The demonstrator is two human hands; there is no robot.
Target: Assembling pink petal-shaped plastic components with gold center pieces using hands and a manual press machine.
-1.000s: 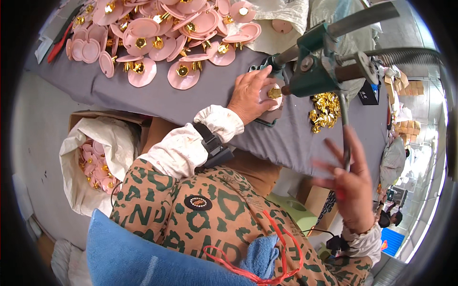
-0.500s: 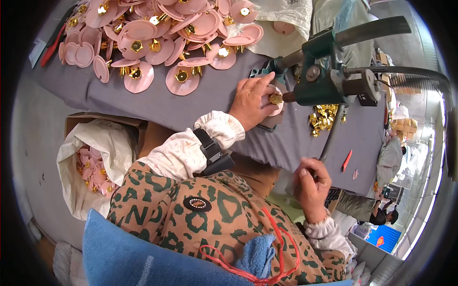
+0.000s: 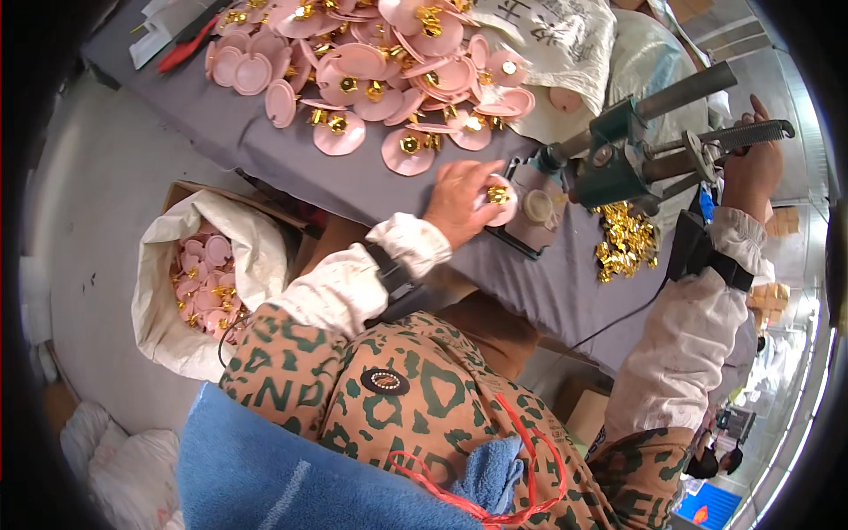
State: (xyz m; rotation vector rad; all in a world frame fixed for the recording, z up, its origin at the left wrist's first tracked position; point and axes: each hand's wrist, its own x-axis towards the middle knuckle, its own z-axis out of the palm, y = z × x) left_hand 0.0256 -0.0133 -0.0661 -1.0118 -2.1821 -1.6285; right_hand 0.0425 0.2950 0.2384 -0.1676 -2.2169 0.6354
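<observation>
My left hand (image 3: 461, 201) pinches a pale pink disc (image 3: 503, 212) with a gold, petal-shaped metal piece (image 3: 498, 194) on it. It holds the disc at the left edge of the base plate of a green hand press (image 3: 609, 161). On that plate sits a round, pale holder (image 3: 538, 207), uncovered. My right arm reaches out to the far right, and my right hand (image 3: 756, 172) is closed at the press's lever, beside a coil spring (image 3: 746, 132). The fingers are partly hidden there.
A heap of pink discs with gold pieces (image 3: 353, 66) covers the table's far left. Loose gold pieces (image 3: 625, 243) lie right of the press. A white sack (image 3: 155, 291) of similar discs stands below left. A red-handled tool (image 3: 187, 49) lies at the far left edge.
My left hand has drawn the disc with its gold piece off the press, leftward. My right hand has gone from low by the table's front up to the far right, and the lever has swung up.
</observation>
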